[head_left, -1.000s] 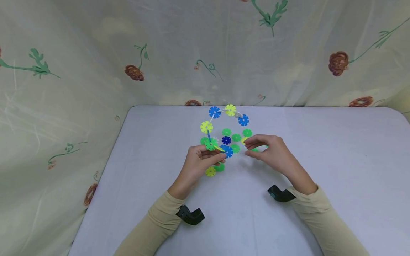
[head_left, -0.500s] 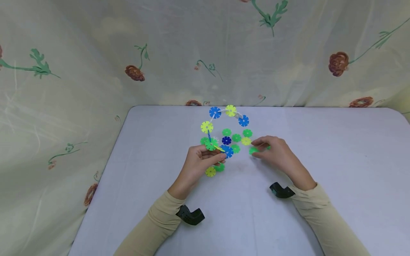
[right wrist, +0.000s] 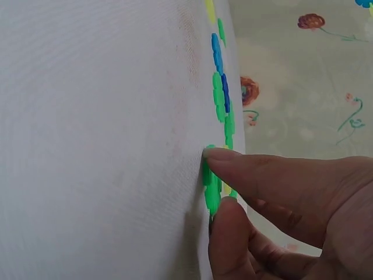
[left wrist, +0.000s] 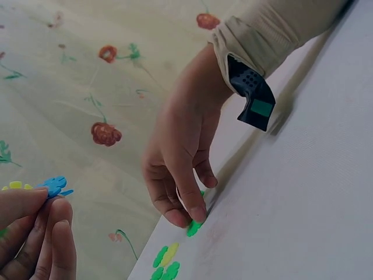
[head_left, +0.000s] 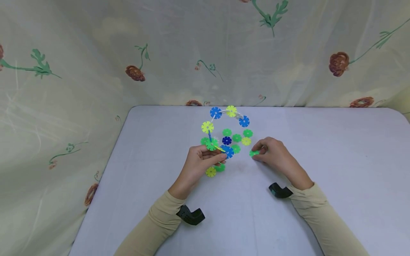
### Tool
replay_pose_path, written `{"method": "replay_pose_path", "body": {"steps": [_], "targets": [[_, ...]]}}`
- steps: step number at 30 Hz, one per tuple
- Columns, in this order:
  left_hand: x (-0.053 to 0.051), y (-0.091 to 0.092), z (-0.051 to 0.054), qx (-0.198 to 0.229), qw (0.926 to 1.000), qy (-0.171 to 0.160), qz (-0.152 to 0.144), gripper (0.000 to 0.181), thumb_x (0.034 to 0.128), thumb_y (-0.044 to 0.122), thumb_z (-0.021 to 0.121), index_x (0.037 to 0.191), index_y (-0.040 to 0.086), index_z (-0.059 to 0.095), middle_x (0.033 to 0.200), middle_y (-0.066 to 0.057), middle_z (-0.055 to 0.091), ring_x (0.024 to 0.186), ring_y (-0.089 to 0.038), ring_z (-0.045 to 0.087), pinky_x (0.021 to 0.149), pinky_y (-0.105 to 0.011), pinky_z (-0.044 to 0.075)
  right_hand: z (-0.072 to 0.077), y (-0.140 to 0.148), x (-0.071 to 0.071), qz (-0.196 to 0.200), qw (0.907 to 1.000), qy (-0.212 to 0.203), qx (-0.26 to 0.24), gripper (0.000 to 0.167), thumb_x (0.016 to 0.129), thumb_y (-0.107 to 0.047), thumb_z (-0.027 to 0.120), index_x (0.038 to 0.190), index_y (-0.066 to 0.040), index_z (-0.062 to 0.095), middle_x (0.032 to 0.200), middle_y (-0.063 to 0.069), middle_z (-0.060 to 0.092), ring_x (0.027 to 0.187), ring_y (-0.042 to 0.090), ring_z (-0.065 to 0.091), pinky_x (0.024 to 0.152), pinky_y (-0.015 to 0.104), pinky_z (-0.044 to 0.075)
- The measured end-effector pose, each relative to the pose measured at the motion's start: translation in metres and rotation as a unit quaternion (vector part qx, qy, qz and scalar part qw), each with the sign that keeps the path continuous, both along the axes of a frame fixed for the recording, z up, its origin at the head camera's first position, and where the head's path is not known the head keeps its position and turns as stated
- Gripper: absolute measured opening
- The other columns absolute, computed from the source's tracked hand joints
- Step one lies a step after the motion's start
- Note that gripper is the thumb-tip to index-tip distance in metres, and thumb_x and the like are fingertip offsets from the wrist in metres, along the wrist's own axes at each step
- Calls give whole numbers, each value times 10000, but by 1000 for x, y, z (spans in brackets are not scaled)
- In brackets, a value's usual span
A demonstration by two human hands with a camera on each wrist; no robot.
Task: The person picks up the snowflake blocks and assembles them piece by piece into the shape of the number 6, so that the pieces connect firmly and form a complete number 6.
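Observation:
My left hand point(head_left: 205, 158) pinches the near end of a curved chain of notched plastic discs, at a blue disc point(head_left: 229, 152) beside a yellow one seen edge-on. From there the chain runs up through a green disc point(head_left: 211, 144) and a yellow disc point(head_left: 207, 127), arching over to a blue disc point(head_left: 244, 121) at its far end. On the table, my right hand point(head_left: 272, 153) pinches a loose green disc point(head_left: 254, 153) between thumb and fingertips. The right wrist view shows the thumb and a finger at the edges of this green disc point(right wrist: 212, 186).
Loose discs lie on the white table point(head_left: 336, 170) between the hands: a dark blue disc point(head_left: 226, 140), a yellow disc point(head_left: 246, 141) and several green ones. Another yellow disc point(head_left: 210, 172) lies just below the left hand. Behind the table hangs a flowered curtain point(head_left: 166, 42).
My right hand has moved away from the loose yellow disc, slightly right and nearer, and its fingers have come down onto the green disc. The left hand and the chain stay almost still.

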State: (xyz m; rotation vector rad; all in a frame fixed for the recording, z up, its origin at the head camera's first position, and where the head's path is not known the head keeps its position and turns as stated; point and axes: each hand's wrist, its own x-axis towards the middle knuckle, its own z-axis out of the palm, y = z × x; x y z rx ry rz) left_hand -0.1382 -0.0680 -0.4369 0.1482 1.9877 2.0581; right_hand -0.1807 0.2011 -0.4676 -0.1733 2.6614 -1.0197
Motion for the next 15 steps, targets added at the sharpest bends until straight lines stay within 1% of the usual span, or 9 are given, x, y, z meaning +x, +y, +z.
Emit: {"method": "replay_pose_path", "body": {"steps": [2,5,8,10,13,15], "targets": [[0,0,0,-20,10000,-9,12,192,928,112,778,1028,-46,736,934,-95,781,815,-130,764,829,-304,641,0,0,0,-18,10000,-61,-60,205,890,-80,792,1073,-16,725,991,147,664,833,226,608,655,278,547],[0,0,-1,-48,10000,-21,25,190,924,114,783,1024,-41,736,937,-94,783,816,-130,765,828,-303,641,1,0,1,-15,9998,-139,-135,253,887,-81,796,1113,-7,712,978,142,696,787,202,626,645,280,559],[0,0,-2,-67,10000,-31,28,179,922,116,786,1006,-33,734,936,-85,782,817,-139,768,829,-304,641,3,1,1,-23,9994,-293,-168,302,889,-100,800,1155,8,704,958,139,710,694,177,638,635,289,550],[0,0,-2,-79,10000,-22,24,174,922,121,786,988,-30,730,936,-80,781,827,-163,773,830,-308,642,5,2,2,-39,9989,-436,-186,309,890,-118,803,1154,7,705,946,135,709,639,169,639,632,293,542],[0,0,-2,-39,10000,3,18,171,919,116,787,964,-36,722,938,-84,781,860,-255,782,831,-323,644,6,3,2,-92,9980,-573,-250,293,882,-131,814,1120,-8,695,944,130,697,612,166,637,629,294,544],[0,0,-1,-14,10000,26,14,168,920,111,785,954,-40,719,938,-89,781,897,-335,778,833,-331,645,7,4,1,-90,9980,-563,-286,277,874,-126,820,1089,-16,684,946,126,688,607,165,639,621,290,552]]}}
